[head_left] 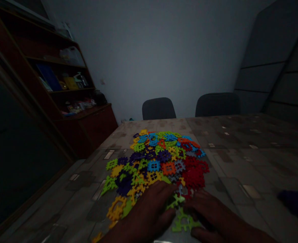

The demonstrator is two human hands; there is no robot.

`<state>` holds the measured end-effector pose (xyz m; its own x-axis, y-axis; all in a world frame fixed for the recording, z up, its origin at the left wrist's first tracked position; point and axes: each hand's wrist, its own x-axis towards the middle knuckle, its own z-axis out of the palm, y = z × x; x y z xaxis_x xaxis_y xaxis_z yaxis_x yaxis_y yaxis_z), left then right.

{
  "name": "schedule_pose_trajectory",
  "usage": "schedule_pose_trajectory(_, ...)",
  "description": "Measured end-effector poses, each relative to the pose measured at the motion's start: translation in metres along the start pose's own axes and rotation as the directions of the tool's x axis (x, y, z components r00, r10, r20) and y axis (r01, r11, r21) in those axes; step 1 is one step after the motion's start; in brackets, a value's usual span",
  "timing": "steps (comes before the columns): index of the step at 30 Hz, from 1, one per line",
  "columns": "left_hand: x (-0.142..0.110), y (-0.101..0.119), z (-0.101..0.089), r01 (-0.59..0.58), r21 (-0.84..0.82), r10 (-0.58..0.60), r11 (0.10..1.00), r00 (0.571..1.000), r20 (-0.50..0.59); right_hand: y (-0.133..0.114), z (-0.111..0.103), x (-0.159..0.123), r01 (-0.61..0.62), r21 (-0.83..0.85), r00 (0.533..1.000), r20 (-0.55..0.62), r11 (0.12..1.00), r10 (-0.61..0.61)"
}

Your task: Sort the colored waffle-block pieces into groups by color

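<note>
A heap of flat plastic interlocking building pieces (163, 156) in several colours spreads across the table in front of me. My left hand (155, 206) rests over the near part of the heap, thumb apart from the fingers, by a yellow window piece (153, 177). At the heap's near right edge lies my right hand (212, 211), its fingers reaching left beside the red pieces (194, 173) and its thumb apart. Between the two hands are light green pieces (184, 221). Neither hand shows a piece in its grasp; the undersides of the fingers are hidden.
The patterned table cover (235, 158) extends to both sides. A dark purple bundle (296, 202) lies at the right. Two dark chairs, one the left chair (159, 108) and one the right chair (218, 104), stand at the far edge. A wooden shelf cabinet (93, 119) is at the left.
</note>
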<state>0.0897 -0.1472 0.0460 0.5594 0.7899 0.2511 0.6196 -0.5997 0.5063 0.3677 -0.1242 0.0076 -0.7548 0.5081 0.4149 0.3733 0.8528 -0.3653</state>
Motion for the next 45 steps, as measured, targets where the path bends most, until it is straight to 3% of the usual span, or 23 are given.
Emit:
schedule_pose_trajectory(5, 0.002, 0.007, -0.001, 0.046, -0.042, -0.043, 0.998, 0.996, 0.073, -0.011, -0.009, 0.020, -0.049, -0.030, 0.994, -0.098, 0.998, 0.046)
schedule_pose_trajectory(10, -0.003, 0.014, 0.005, -0.020, -0.104, 0.035, 0.994, 0.988, 0.149, -0.008, -0.010, 0.023, -0.065, -0.037, 0.983, -0.175, 0.997, 0.058)
schedule_pose_trajectory(14, -0.003, 0.014, 0.005, -0.034, -0.099, 0.047, 0.995, 0.990, 0.133, -0.009, -0.011, 0.022, -0.062, -0.049, 0.979, -0.198, 0.997, 0.051)
schedule_pose_trajectory(17, 0.002, 0.012, -0.001, 0.004, -0.029, -0.002, 1.000, 0.999, 0.046, -0.012, -0.011, 0.021, -0.072, -0.048, 0.985, -0.159, 0.996, 0.063)
schedule_pose_trajectory(20, 0.008, 0.005, -0.010, 0.057, 0.021, -0.055, 0.998, 0.996, -0.073, -0.014, -0.011, 0.017, -0.084, -0.050, 0.996, -0.045, 0.995, 0.082)
schedule_pose_trajectory(23, 0.012, -0.007, -0.017, 0.090, 0.087, -0.079, 0.992, 0.989, -0.124, -0.014, -0.009, 0.010, -0.076, -0.078, 0.995, 0.059, 0.994, 0.081)
schedule_pose_trajectory(30, 0.013, -0.025, -0.019, 0.108, 0.154, -0.096, 0.982, 0.992, -0.087, -0.011, -0.002, 0.007, -0.068, -0.100, 0.990, 0.113, 0.993, 0.079)
schedule_pose_trajectory(35, 0.015, -0.024, -0.020, 0.097, 0.164, -0.090, 0.982, 0.995, -0.051, -0.019, -0.008, 0.016, -0.133, -0.057, 0.979, 0.146, 0.989, 0.140)
schedule_pose_trajectory(45, 0.014, -0.020, -0.019, 0.078, 0.180, -0.066, 0.981, 0.995, -0.068, -0.017, -0.021, 0.018, -0.092, -0.030, 0.991, 0.099, 0.995, 0.094)
